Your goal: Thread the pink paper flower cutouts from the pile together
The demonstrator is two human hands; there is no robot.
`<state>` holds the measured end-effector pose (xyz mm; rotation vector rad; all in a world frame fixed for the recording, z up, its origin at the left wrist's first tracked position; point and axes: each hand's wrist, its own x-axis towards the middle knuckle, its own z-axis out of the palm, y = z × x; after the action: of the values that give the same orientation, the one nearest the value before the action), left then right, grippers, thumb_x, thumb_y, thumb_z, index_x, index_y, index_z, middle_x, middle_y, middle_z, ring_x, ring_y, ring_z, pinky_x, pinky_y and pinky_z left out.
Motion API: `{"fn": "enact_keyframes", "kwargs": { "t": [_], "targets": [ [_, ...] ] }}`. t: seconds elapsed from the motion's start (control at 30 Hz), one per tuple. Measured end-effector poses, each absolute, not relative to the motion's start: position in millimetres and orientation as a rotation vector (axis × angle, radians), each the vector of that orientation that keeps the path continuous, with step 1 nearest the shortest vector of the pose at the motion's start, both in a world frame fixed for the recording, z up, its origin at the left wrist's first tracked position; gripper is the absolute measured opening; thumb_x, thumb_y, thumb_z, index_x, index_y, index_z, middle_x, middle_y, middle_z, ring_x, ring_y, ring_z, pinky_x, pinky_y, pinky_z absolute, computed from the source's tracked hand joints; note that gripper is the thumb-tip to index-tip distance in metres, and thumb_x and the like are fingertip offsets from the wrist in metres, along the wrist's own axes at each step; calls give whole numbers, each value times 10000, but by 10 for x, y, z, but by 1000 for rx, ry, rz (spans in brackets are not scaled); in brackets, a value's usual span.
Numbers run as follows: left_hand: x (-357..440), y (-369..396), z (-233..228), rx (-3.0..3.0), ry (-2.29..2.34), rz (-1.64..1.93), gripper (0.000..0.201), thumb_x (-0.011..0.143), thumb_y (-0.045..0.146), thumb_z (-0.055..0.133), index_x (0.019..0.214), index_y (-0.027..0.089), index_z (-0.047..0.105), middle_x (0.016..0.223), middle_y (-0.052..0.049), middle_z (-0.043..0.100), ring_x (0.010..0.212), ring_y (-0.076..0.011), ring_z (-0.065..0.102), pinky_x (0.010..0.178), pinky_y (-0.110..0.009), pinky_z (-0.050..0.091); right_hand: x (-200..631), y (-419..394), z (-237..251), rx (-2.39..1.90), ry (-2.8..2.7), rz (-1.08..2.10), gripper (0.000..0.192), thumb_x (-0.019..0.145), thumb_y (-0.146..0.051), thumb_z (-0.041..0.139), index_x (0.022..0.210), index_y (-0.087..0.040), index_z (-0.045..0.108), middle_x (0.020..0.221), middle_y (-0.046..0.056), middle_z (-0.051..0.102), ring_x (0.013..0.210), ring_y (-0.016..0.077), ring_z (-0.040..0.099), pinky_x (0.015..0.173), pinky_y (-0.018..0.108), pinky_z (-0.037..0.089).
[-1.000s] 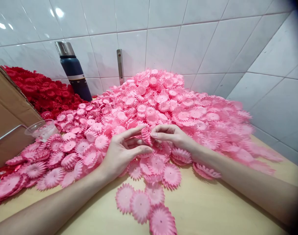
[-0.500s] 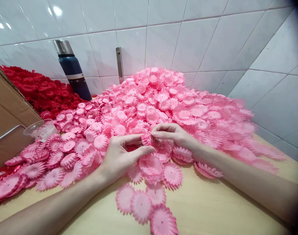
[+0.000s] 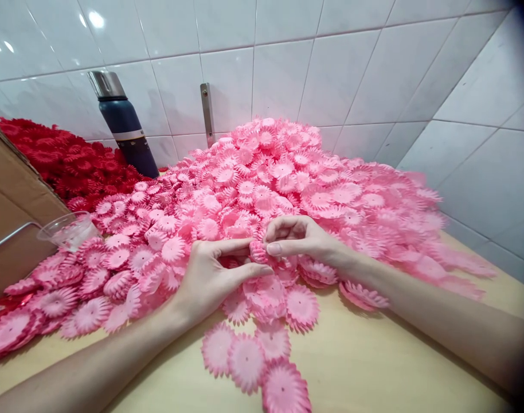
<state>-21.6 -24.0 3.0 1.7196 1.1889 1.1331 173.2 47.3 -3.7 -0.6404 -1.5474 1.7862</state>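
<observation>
Between the thumb and fingers of my left hand (image 3: 214, 275) is a small pink fabric flower (image 3: 257, 251), its scalloped petals bunched together. My right hand (image 3: 300, 238) meets it from the other side, fingers curled and thumb tip against the petals. Whether it is one layer or several cannot be made out. Around and behind both hands spreads a big heap of pink petal discs (image 3: 283, 169) with small centre holes. Several loose discs (image 3: 247, 362) lie on the table in front of my hands.
A dark blue bottle (image 3: 126, 129) with a steel cap leans at the back left, beside a pile of red petals (image 3: 68, 158). A cardboard box (image 3: 19, 212) and a clear plastic cup (image 3: 68, 229) stand at left. White tiled walls border the pale table (image 3: 356, 361).
My right fingers have shifted at the flower, the thumb now lower and more apart from the curled fingers. My left hand keeps its hold. The view has moved slightly.
</observation>
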Motion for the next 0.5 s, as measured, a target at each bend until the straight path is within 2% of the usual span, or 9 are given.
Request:
{"fn": "enact_keyframes", "kwargs": {
  "t": [0.17, 0.37, 0.5],
  "targets": [
    [-215, -238, 28, 1750, 1214, 1120, 323, 712, 290, 797, 1009, 167, 766, 848, -55, 765, 755, -225, 712, 695, -315, 593, 1727, 480, -56, -653, -1525, 1826, 164, 641, -170, 848, 749, -184, 726, 729, -15, 742, 668, 79, 686, 639, 160, 526],
    [-204, -216, 41, 1725, 1203, 1101, 314, 710, 298, 801, 985, 155, 749, 809, -36, 727, 721, -172, 659, 682, -270, 545, 1706, 515, -68, -658, -1485, 1846, 179, 607, -141, 849, 695, -156, 694, 636, -31, 698, 577, 53, 642, 551, 123, 488],
    [-188, -206, 56, 1672, 1149, 1098, 184, 759, 308, 758, 816, 140, 712, 722, -10, 646, 663, -133, 589, 621, -241, 498, 1686, 533, -99, -659, -1463, 1802, 161, 619, -136, 822, 691, -153, 678, 637, -29, 677, 576, 50, 616, 562, 129, 481]
  ]
}}
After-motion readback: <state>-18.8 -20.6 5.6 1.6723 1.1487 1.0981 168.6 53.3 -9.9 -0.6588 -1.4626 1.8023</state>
